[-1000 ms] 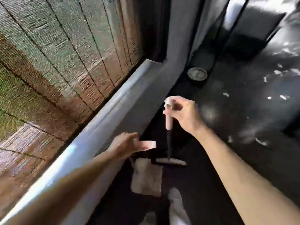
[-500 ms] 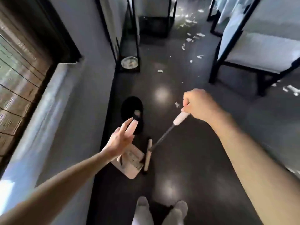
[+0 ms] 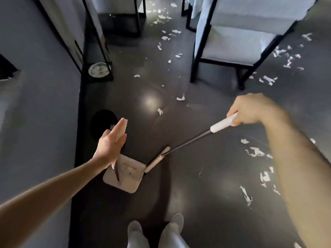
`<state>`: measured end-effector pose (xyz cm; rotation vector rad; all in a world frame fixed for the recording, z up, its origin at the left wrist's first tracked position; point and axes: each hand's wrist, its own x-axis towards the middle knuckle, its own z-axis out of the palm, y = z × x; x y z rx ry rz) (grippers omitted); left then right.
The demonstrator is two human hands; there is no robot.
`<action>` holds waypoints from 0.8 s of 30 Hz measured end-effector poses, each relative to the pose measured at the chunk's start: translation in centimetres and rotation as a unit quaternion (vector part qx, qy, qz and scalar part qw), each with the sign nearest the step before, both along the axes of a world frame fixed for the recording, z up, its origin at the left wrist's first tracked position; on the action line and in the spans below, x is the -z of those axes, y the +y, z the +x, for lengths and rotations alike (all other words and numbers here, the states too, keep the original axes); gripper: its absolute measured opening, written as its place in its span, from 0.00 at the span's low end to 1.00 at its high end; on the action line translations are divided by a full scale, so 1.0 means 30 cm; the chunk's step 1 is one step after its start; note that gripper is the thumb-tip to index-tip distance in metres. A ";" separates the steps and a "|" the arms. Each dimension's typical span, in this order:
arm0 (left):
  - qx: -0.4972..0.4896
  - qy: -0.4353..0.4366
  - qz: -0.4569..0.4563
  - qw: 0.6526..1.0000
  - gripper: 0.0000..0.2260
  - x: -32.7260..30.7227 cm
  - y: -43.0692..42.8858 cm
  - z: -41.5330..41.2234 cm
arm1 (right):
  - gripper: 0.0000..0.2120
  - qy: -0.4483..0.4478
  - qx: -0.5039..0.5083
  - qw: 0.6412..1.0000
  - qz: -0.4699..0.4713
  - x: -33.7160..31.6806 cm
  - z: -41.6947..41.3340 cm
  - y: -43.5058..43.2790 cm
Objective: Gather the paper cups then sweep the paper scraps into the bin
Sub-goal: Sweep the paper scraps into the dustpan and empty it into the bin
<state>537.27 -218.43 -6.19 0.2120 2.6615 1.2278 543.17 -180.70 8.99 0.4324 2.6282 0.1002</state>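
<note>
My right hand grips the white handle end of a broom. The broom's dark shaft slants down to its pale head, which rests on the dark floor against a pale dustpan. My left hand holds the white top of the dustpan's upright handle. A black bin stands just beyond the left hand by the wall. White paper scraps lie scattered over the floor ahead and to the right. A paper cup holding scraps sits on a low black frame by the wall.
A white-cushioned chair with black legs stands ahead right. A black metal rack lines the grey wall on the left. My feet show at the bottom. More scraps lie beside my right arm.
The view swung from the window and wall to the room's floor. The broom went from upright to slanted, its head now against the dustpan. Both hands kept their hold.
</note>
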 end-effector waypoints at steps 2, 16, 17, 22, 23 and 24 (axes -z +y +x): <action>0.009 0.013 -0.001 1.000 0.24 -0.010 0.056 -0.008 | 0.09 0.001 0.049 0.999 -0.007 0.008 0.053 0.075; 0.084 -0.011 -0.034 0.996 0.29 0.106 0.315 -0.005 | 0.13 0.009 0.534 0.743 -0.404 0.581 0.406 0.054; 0.083 -0.013 -0.034 0.996 0.29 0.118 0.329 -0.003 | 0.14 0.003 0.582 0.675 -0.453 0.635 0.425 0.017; 0.070 -0.019 -0.046 0.996 0.29 0.160 0.396 -0.044 | 0.07 -0.006 0.645 0.595 -0.479 0.826 0.461 -0.100; 0.071 -0.023 -0.051 0.996 0.29 0.163 0.411 -0.057 | 0.06 -0.015 0.640 0.611 -0.465 0.851 0.459 -0.122; 0.074 -0.026 -0.053 0.995 0.29 0.164 0.424 -0.066 | 0.07 -0.014 0.637 0.626 -0.451 0.873 0.462 -0.138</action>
